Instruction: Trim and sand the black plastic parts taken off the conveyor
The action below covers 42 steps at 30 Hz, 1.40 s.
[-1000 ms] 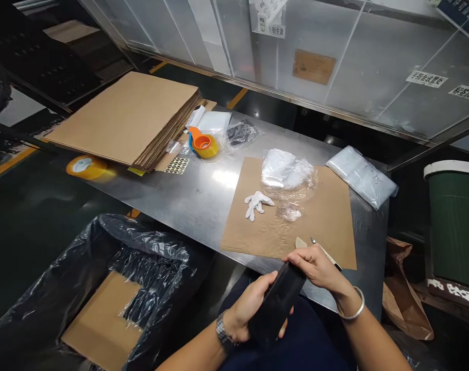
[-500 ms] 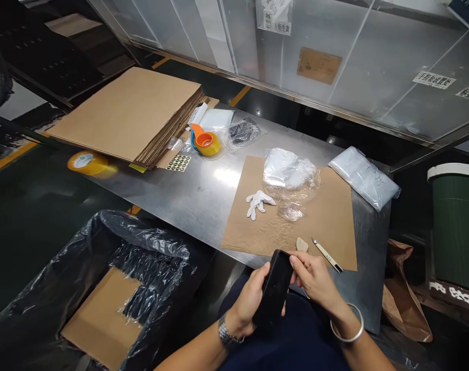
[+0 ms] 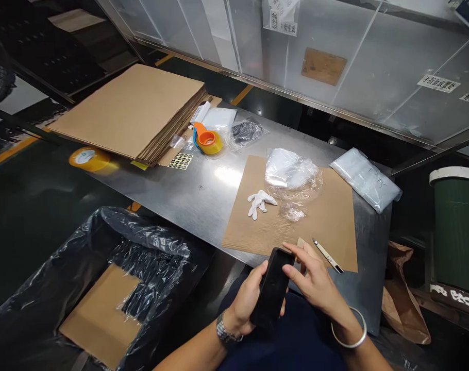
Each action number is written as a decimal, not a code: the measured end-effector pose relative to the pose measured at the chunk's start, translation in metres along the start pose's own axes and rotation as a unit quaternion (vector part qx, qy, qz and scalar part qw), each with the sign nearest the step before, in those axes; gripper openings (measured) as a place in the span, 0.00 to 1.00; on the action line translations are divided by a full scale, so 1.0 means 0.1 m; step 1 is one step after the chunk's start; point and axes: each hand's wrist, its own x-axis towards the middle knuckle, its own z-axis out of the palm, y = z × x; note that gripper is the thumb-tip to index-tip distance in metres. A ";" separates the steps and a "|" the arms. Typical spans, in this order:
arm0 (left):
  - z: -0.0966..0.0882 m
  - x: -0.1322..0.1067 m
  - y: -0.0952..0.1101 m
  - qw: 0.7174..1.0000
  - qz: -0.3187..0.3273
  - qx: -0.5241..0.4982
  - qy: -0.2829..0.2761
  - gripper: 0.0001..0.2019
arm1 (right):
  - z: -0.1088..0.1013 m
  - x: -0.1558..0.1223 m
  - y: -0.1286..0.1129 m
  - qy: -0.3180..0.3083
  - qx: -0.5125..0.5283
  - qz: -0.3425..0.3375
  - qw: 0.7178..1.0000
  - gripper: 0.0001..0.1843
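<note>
A flat black phone-shaped object [image 3: 273, 287] is gripped from below and the side by my left hand [image 3: 248, 301], just in front of the steel table's near edge. My right hand [image 3: 312, 278] rests its thumb and fingertips on the object's top end, with the fingers loosely spread. Just beyond the hands, on a brown cardboard sheet [image 3: 327, 216], lie a small beige wedge [image 3: 301, 242] and a thin metal blade tool [image 3: 327, 255]. A white glove [image 3: 260, 202] and crumpled clear plastic bags [image 3: 290, 172] lie farther up the sheet.
On the steel table [image 3: 196, 190] are a stack of flat cardboard [image 3: 130, 113], an orange tape dispenser [image 3: 206, 140], a sticker sheet [image 3: 179, 161] and a clear bag [image 3: 366, 178]. A black-lined box [image 3: 99, 288] stands at lower left, a green bin [image 3: 456, 226] at right.
The black object has turned from lying across my lap to pointing up toward the table. My right hand shifted from gripping its end to touching the top with fingers apart.
</note>
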 end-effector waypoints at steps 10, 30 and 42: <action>-0.18 0.07 -0.02 0.978 -0.135 0.014 -0.158 0.31 | -0.14 0.23 -0.18 -0.108 -0.052 -0.044 0.992 0.19; -0.23 0.28 0.03 0.999 0.010 0.040 0.000 0.27 | 0.29 0.59 0.40 0.113 -0.159 0.060 0.979 0.28; -0.76 1.87 -0.08 0.858 0.296 0.350 0.231 0.15 | -0.17 2.31 1.36 0.227 -0.371 0.048 0.899 0.12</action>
